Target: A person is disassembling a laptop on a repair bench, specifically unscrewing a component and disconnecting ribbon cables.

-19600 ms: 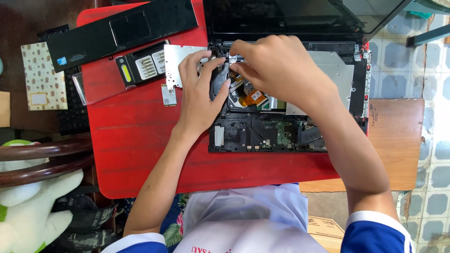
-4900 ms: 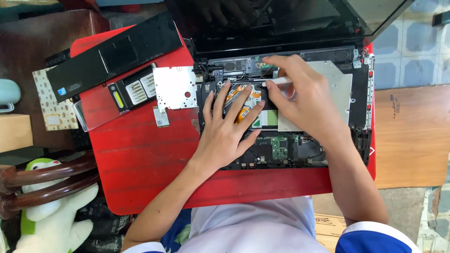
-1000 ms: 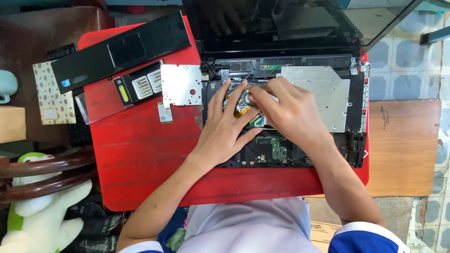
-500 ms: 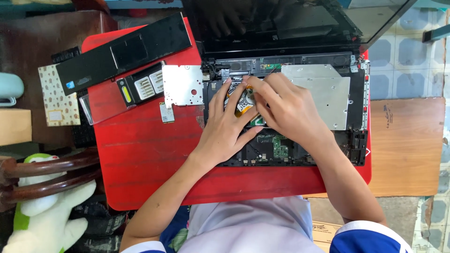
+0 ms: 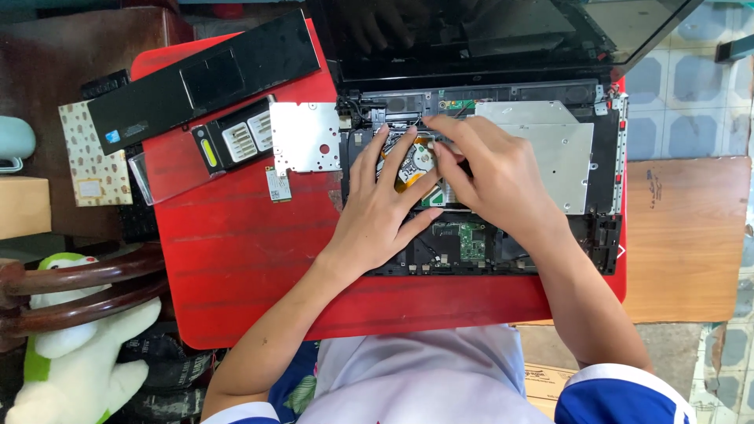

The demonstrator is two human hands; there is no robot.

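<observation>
An opened laptop (image 5: 605, 196) with its top cover off lies on a red table (image 5: 236, 251), its dark screen (image 5: 503, 31) tilted back. My left hand (image 5: 381, 212) lies flat, fingers spread, on the exposed inside, over a round silver and orange drive part (image 5: 415, 161). My right hand (image 5: 491, 169) is beside it, fingertips pinching at a small part near the laptop's upper middle; what it grips is hidden. A silver metal drive cover (image 5: 561, 153) sits to the right of my hands. A green circuit board (image 5: 471, 239) shows below them.
Removed parts lie on the table's left: a black palm rest panel (image 5: 204, 78), a black battery (image 5: 232, 141), a silver metal plate (image 5: 306, 137), a small card (image 5: 278, 187). A patterned card (image 5: 90, 157), a wooden chair back (image 5: 78, 290) and a plush toy (image 5: 71, 361) are at left. A wooden stool (image 5: 683, 235) stands at right.
Over the last second my hands have stayed over the drive area with only small finger shifts. The view has drifted slightly.
</observation>
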